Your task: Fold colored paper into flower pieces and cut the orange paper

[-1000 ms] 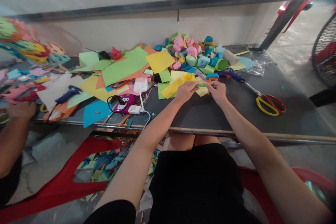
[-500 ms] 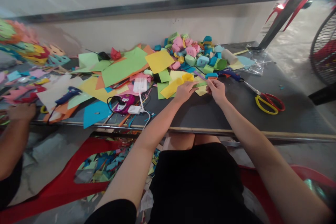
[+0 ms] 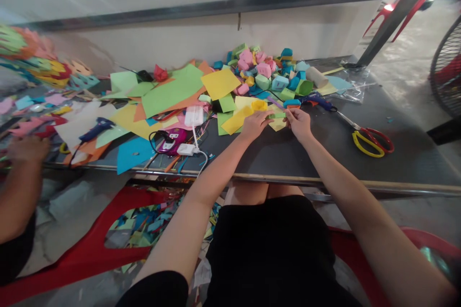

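Observation:
Between my two hands a small green paper strip (image 3: 277, 115) is stretched out over the table. My left hand (image 3: 256, 124) pinches its left end, and my right hand (image 3: 298, 122) pinches the right end with thumb and fingertips. Just beyond my left hand lie a yellow paper sheet (image 3: 233, 121) and a curled yellow paper piece (image 3: 258, 105). A blue and orange piece (image 3: 291, 104) sits right behind my right hand. Farther back is a heap of small folded paper shapes (image 3: 264, 69) in pink, green, blue and yellow.
Scissors (image 3: 370, 141) and a blue glue gun (image 3: 319, 101) lie to the right. Left are a purple power strip (image 3: 173, 141), another glue gun (image 3: 96, 129) and a large green sheet (image 3: 175, 91). A co-worker's hand (image 3: 28, 148) is at far left; a fan (image 3: 446, 67) stands right.
The view has shifted slightly, moving the table's contents a little to the right. Both my hands keep their hold on the green strip, which shows a bit more between them.

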`<state>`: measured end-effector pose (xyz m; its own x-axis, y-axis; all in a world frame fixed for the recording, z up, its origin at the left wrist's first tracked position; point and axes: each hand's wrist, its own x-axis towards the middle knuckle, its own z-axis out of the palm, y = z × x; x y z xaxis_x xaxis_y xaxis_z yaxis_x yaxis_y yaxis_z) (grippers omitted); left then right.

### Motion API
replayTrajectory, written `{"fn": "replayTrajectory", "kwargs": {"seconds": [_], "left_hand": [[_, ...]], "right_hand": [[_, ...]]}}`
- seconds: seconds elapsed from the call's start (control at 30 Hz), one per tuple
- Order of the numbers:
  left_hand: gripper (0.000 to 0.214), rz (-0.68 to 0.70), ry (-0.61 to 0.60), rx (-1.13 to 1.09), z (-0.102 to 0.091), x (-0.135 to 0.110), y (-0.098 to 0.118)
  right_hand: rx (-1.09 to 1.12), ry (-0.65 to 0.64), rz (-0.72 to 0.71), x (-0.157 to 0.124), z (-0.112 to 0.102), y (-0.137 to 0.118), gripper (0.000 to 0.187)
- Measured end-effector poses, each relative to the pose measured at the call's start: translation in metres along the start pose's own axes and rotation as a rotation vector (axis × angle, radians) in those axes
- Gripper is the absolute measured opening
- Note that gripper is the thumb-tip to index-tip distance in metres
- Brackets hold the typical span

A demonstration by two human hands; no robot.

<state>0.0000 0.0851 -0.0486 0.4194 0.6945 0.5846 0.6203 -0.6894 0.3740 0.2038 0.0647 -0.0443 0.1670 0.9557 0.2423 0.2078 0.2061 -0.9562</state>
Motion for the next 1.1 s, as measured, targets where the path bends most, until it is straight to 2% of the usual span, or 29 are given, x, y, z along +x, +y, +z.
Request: {"fn": "replayTrajectory", "kwargs": {"seconds": [0.13, 0.2, 0.27, 0.43, 0.63, 0.77, 0.87, 1.1], "left_hand": [[0.053, -0.006, -0.034, -0.03, 0.001, 0.001, 0.001], [0.054, -0.014, -0.049, -0.072, 0.002, 0.001, 0.004], [0.056, -0.058, -0.06, -0.145, 0.002, 0.0, 0.008], [0.064, -0.253, -0.033, -0.394, 0.004, 0.0, 0.014], [0.066, -0.423, 0.026, -0.528, 0.002, 0.002, 0.012], [0.069, -0.393, -0.028, -0.62, 0.0, 0.002, 0.014], [0.07, -0.338, -0.115, -0.688, 0.0, 0.002, 0.016], [0.07, -0.33, -0.197, -0.724, -0.001, 0.002, 0.014]], "right_hand": [[-0.283, 0.048, -0.194, -0.001, -0.001, 0.001, 0.025], [-0.399, 0.022, -0.319, -0.004, 0.0, -0.002, 0.022], [-0.461, -0.036, -0.384, -0.007, 0.001, -0.006, 0.022], [-0.545, -0.113, -0.211, -0.013, 0.004, -0.014, 0.03], [-0.253, -0.186, -0.114, -0.015, 0.007, -0.019, 0.043], [0.013, -0.353, 0.05, -0.014, 0.004, -0.024, 0.055], [0.123, -0.451, 0.177, -0.01, 0.001, -0.027, 0.057], [0.104, -0.404, 0.225, -0.008, 0.003, -0.024, 0.038]]}}
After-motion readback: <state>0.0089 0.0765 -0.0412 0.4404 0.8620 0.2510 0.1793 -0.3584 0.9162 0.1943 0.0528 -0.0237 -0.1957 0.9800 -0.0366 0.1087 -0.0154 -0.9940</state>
